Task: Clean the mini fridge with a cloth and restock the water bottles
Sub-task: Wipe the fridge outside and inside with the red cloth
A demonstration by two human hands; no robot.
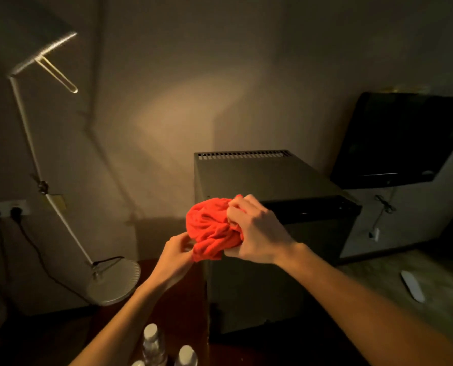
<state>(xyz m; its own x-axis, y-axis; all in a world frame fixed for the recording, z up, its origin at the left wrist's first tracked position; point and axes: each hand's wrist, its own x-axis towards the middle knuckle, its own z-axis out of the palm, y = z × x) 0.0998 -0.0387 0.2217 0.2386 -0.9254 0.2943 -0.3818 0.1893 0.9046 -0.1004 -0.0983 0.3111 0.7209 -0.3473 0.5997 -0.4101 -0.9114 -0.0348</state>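
Right hand (257, 231) fingers (239, 207) are curled tight into a bunched-up red cloth (213, 228), and the left hand (176, 250) is pinching the loose bottom edge of it at about 7 o'clock from the bundle. So both hands are closed on the cloth, held in the air right over the front left corner of the mini fridge (259, 180), not yet wiping anything as far as I can tell.

What I'd worry about: the water bottles (154, 342) are standing at 6 o'clock, right under the left forearm. They're tall and light-looking, so one low elbow swing while shaking the cloth out probably knocks them over like bowling pins. Also the cloth is balled up, and wiping with a wad like that likely just smears stuff around, so it wants spreading flat first. Can't tell if the fridge door is open or shut from this angle, it's too dark down the front.

The fridge top looks bare, with a vent grille along the back edge. Room is dim: a floor lamp (61, 167) at 9 o'clock throws a warm patch on the wall, its round base near the bottles. A dark TV (405, 138) sits at 2 o'clock on a pale tabletop (418, 220), and wall sockets (6, 210) with plugs are far left.
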